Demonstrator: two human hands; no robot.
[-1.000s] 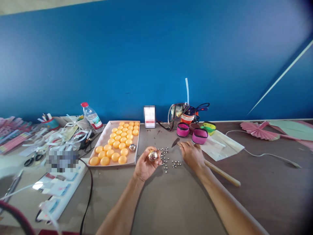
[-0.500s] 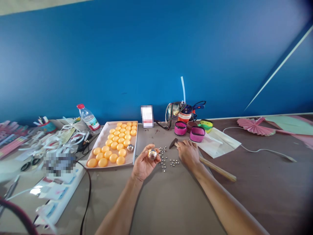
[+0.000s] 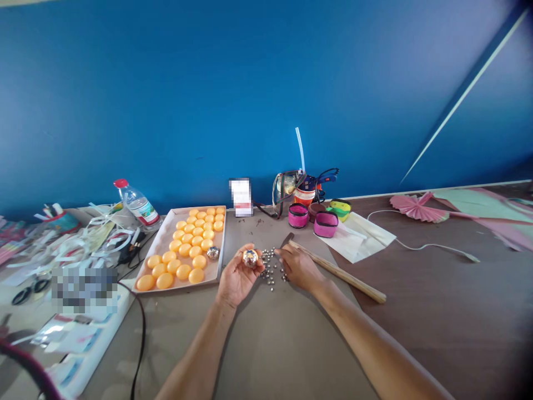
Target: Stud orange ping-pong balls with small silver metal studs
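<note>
In my left hand (image 3: pixel 237 280), palm up, the fingers are closed around a ball covered in shiny silver studs (image 3: pixel 250 258). Small silver studs (image 3: pixel 266 272) lie scattered on the table just right of that hand. My right hand (image 3: pixel 302 268) reaches over their right edge, palm down, with its fingers bent and apart; part of the fingertips is hidden. Behind and right of it lies a hammer (image 3: pixel 341 272), its wooden handle slanting towards me, apart from the hand.
A shallow box (image 3: pixel 222 233) at left holds orange balls (image 3: pixel 183 271) and another silver-studded ball (image 3: pixel 213 253). Pink mesh bands (image 3: pixel 325 223) and white paper (image 3: pixel 366 238) are at right. A bottle (image 3: pixel 144 206), black cable (image 3: pixel 144 333) and power strip (image 3: pixel 102 341) are at left.
My right hand has come off the hammer and moved left and down to the silver studs. My left hand still holds the studded ball. The whole view has shifted slightly.
</note>
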